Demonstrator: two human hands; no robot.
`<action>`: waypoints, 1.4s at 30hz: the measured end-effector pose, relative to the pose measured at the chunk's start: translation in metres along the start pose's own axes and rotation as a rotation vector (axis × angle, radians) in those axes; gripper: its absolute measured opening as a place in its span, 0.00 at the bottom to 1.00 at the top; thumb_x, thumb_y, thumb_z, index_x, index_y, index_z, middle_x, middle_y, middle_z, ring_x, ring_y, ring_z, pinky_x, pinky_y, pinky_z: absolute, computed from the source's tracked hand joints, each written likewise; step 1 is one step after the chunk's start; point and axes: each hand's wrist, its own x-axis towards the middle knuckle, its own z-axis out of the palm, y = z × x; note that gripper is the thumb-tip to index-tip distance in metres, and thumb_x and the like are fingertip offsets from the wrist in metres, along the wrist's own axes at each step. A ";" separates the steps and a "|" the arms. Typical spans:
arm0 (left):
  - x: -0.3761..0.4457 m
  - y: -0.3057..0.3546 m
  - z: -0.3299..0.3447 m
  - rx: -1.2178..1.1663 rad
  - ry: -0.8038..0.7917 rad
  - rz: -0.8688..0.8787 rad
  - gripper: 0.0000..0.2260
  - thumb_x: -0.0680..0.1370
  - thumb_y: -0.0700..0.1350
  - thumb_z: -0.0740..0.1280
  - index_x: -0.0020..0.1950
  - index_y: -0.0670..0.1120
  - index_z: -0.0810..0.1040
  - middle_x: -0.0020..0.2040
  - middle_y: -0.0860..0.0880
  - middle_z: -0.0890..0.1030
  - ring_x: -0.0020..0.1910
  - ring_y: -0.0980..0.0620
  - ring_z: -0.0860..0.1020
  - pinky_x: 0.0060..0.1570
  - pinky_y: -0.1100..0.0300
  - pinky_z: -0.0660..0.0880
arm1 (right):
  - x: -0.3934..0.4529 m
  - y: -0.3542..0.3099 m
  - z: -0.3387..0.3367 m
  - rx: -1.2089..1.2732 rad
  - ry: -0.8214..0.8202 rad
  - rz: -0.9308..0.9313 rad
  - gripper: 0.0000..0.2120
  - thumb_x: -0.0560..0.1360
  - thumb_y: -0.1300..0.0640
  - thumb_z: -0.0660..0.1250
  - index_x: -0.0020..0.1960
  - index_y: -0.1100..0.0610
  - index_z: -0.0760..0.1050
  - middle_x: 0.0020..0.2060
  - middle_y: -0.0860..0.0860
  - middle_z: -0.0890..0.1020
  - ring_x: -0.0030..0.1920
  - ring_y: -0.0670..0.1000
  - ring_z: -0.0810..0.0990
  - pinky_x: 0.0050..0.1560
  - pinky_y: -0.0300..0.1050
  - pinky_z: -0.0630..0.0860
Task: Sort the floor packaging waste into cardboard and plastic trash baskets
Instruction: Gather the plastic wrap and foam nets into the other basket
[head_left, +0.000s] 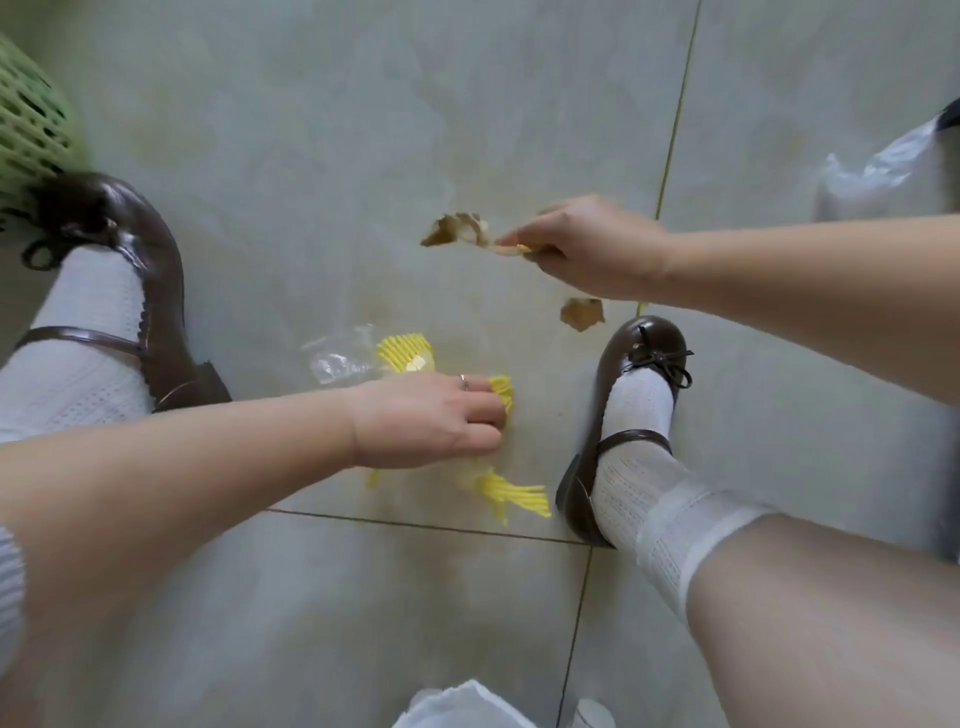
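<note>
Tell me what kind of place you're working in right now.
Probably an indoor tiled room: pale floor tiles with grout lines, a green slotted basket at the edge, and packaging scraps like yellow foam netting underfoot.

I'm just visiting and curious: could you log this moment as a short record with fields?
left hand: closed on yellow foam netting at the floor
right hand: pinching a brown cardboard scrap
loose cardboard scrap: on the floor by the right shoe
clear plastic wrapper: on the floor
green basket: far left edge
</note>
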 end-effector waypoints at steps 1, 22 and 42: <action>0.011 -0.007 -0.013 0.009 0.046 -0.062 0.06 0.71 0.36 0.58 0.46 0.45 0.67 0.46 0.44 0.80 0.39 0.42 0.78 0.28 0.56 0.76 | -0.012 0.007 -0.003 0.059 0.011 0.037 0.19 0.76 0.63 0.58 0.63 0.50 0.76 0.51 0.55 0.80 0.48 0.55 0.78 0.47 0.44 0.72; 0.227 -0.079 -0.142 0.141 0.243 -0.482 0.16 0.70 0.62 0.57 0.44 0.50 0.68 0.39 0.52 0.74 0.30 0.46 0.71 0.25 0.64 0.60 | -0.140 0.237 -0.016 0.607 0.842 1.083 0.12 0.76 0.59 0.57 0.49 0.61 0.77 0.63 0.55 0.71 0.61 0.56 0.72 0.58 0.44 0.69; 0.252 -0.202 -0.173 -0.227 0.307 -0.852 0.10 0.64 0.51 0.61 0.33 0.43 0.72 0.36 0.52 0.83 0.38 0.47 0.80 0.41 0.51 0.78 | -0.049 0.265 -0.017 0.419 0.421 0.742 0.16 0.67 0.52 0.51 0.43 0.59 0.74 0.43 0.59 0.77 0.45 0.60 0.76 0.40 0.46 0.65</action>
